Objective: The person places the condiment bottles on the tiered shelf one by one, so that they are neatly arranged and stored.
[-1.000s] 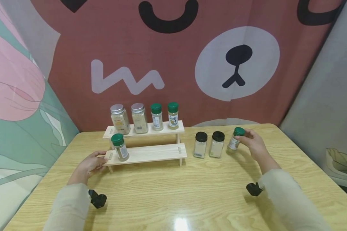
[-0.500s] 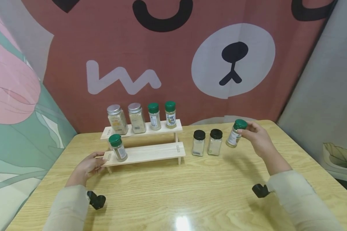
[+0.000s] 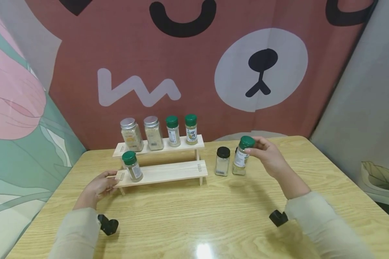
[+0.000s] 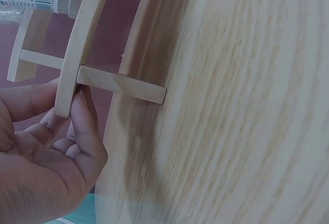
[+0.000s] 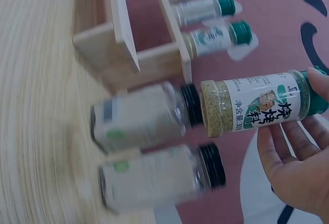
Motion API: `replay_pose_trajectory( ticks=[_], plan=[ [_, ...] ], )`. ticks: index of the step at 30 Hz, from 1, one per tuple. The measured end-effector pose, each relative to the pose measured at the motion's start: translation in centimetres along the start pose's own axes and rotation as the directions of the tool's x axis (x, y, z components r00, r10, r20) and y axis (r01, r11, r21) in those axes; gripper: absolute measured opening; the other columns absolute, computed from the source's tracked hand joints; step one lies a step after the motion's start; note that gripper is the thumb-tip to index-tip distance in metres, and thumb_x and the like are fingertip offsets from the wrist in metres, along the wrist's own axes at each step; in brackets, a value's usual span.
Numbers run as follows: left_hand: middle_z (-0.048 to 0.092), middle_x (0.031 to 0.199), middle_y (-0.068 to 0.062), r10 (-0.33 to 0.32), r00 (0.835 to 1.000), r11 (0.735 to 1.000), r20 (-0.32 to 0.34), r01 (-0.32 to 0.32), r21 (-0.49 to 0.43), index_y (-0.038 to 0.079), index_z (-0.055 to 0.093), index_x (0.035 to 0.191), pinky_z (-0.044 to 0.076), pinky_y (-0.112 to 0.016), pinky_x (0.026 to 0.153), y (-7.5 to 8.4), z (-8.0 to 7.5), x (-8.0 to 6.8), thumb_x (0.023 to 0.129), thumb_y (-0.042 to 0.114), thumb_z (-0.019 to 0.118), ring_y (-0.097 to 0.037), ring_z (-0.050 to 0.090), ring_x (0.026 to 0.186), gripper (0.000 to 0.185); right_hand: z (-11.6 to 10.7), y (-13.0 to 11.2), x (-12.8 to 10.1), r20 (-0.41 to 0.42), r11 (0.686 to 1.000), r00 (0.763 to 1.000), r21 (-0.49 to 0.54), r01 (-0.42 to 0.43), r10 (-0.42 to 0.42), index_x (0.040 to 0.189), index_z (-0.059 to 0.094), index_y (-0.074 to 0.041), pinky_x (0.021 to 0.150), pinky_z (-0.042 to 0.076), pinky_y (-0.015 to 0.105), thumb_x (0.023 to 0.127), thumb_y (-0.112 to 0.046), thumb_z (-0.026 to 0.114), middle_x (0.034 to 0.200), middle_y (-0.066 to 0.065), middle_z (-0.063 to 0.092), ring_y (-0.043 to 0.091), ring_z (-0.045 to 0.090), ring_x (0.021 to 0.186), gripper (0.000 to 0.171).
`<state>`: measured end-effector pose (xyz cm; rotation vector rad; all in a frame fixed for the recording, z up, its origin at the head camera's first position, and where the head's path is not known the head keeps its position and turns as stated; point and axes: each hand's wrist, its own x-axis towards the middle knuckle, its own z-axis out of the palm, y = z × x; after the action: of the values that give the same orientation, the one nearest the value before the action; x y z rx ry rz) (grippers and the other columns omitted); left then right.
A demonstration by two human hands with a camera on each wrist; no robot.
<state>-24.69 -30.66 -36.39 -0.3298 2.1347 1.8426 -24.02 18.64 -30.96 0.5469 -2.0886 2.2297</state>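
My right hand [image 3: 266,155] pinches a green-capped seasoning jar [image 3: 241,155] near its cap and holds it off the table, in front of a black-capped jar. The right wrist view shows this seasoning jar [image 5: 257,103] with a white printed label and yellowish grains inside. At the left end of the two-tier wooden rack [image 3: 171,172], my left hand [image 3: 100,185] grips the lower shelf's end between thumb and fingers, as the left wrist view of that hand [image 4: 56,152] confirms. One green-capped jar [image 3: 133,167] stands on the lower shelf, near its left end.
The upper shelf carries two silver-lidded jars [image 3: 153,135] and two green-capped jars [image 3: 191,131]. Right of the rack, one black-capped jar [image 3: 222,162] stands on the wooden table [image 3: 181,223]; the second black-capped jar [image 5: 159,178] is mostly hidden in the head view. A patterned curtain hangs behind.
My right hand has lifted the green-capped seasoning jar from the table and carried it left, over the nearer black-capped jar. The left hand keeps its grip on the rack.
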Motion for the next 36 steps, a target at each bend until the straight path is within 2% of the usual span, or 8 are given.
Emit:
replay_pose_trajectory(
  ticks=[9, 12, 16, 20, 21, 24, 30, 36],
  plan=[
    [0.039, 0.098, -0.010, 0.017, 1.000, 1.000, 0.009, -0.017, -0.005, -0.007, 0.020, 0.125, 0.044, -0.024, 0.062, -0.2, -0.3, 0.1, 0.085, -0.002, 0.046, -0.010, 0.050, 0.068, 0.048, 3.9, 1.2, 1.3, 0.020, 0.998, 0.999, 0.043, -0.042, 0.041, 0.095, 0.056, -0.017, 0.077, 0.040, 0.027, 0.080, 0.000, 0.057, 0.090, -0.003, 0.056, 0.011, 0.051, 0.085, 0.023],
    [0.039, 0.098, -0.010, 0.017, 1.000, 1.000, 0.004, -0.017, 0.007, -0.007, 0.020, 0.126, 0.044, -0.024, 0.062, -0.2, -0.3, 0.2, 0.085, -0.001, 0.046, -0.009, 0.050, 0.068, 0.049, 5.2, 1.7, 1.8, 0.033, 0.998, 0.997, 0.024, -0.065, 0.064, 0.099, 0.054, -0.013, 0.081, 0.039, 0.033, 0.079, -0.004, 0.060, 0.092, -0.001, 0.056, 0.014, 0.051, 0.088, 0.023],
    [0.037, 0.102, -0.013, 0.004, 1.000, 1.000, 0.001, -0.004, 0.017, -0.006, 0.019, 0.128, 0.045, -0.025, 0.063, -0.1, -0.2, 0.1, 0.085, 0.000, 0.046, -0.010, 0.049, 0.069, 0.051, 6.7, 2.3, 2.4, 0.041, 0.995, 0.995, 0.015, -0.097, 0.096, 0.106, 0.051, -0.006, 0.083, 0.038, 0.038, 0.077, -0.009, 0.063, 0.096, 0.002, 0.055, 0.016, 0.051, 0.091, 0.032],
    [0.037, 0.102, -0.013, 0.000, 1.000, 1.000, 0.006, 0.000, 0.016, -0.006, 0.019, 0.127, 0.045, -0.025, 0.064, -0.1, -0.2, 0.2, 0.085, 0.000, 0.046, -0.011, 0.049, 0.069, 0.050, 8.1, 2.9, 3.0, 0.055, 0.993, 0.993, 0.042, -0.109, 0.107, 0.108, 0.051, -0.004, 0.083, 0.039, 0.036, 0.076, -0.008, 0.063, 0.096, 0.002, 0.055, 0.017, 0.051, 0.091, 0.034],
    [0.038, 0.101, -0.012, -0.004, 1.000, 1.000, 0.009, 0.004, 0.014, -0.005, 0.023, 0.125, 0.045, -0.025, 0.064, -0.1, -0.2, 0.3, 0.085, 0.000, 0.047, -0.011, 0.050, 0.069, 0.047, 8.4, 3.0, 3.1, 0.059, 0.993, 0.992, 0.046, -0.111, 0.108, 0.108, 0.051, -0.003, 0.084, 0.038, 0.035, 0.076, -0.007, 0.063, 0.096, 0.002, 0.055, 0.017, 0.051, 0.091, 0.034],
    [0.038, 0.101, -0.012, 0.000, 1.000, 1.000, 0.012, 0.000, 0.012, -0.005, 0.024, 0.125, 0.045, -0.025, 0.063, 0.0, -0.3, 0.3, 0.085, 0.000, 0.047, -0.011, 0.050, 0.069, 0.047, 9.5, 3.3, 3.5, 0.077, 0.992, 0.990, 0.029, -0.119, 0.117, 0.109, 0.051, -0.002, 0.085, 0.037, 0.037, 0.076, -0.006, 0.063, 0.094, 0.001, 0.056, 0.017, 0.050, 0.091, 0.036],
    [0.038, 0.100, -0.013, -0.006, 1.000, 1.000, 0.011, 0.006, 0.006, -0.006, 0.018, 0.128, 0.044, -0.024, 0.062, 0.1, -0.1, 0.1, 0.085, -0.002, 0.044, -0.011, 0.049, 0.068, 0.051, 11.8, 3.7, 4.1, 0.109, 0.991, 0.986, 0.031, -0.129, 0.125, 0.111, 0.049, 0.003, 0.083, 0.037, 0.035, 0.075, -0.003, 0.063, 0.092, 0.000, 0.057, 0.017, 0.050, 0.089, 0.040],
    [0.038, 0.100, -0.012, -0.011, 1.000, 1.000, 0.002, 0.011, 0.003, -0.006, 0.018, 0.128, 0.044, -0.024, 0.062, 0.1, -0.1, 0.0, 0.085, -0.002, 0.046, -0.011, 0.049, 0.068, 0.051, 13.9, 3.9, 4.8, 0.148, 0.986, 0.976, 0.013, -0.164, 0.160, 0.116, 0.048, 0.000, 0.082, 0.039, 0.033, 0.075, -0.002, 0.062, 0.096, 0.001, 0.055, 0.016, 0.049, 0.091, 0.043]
  ],
)
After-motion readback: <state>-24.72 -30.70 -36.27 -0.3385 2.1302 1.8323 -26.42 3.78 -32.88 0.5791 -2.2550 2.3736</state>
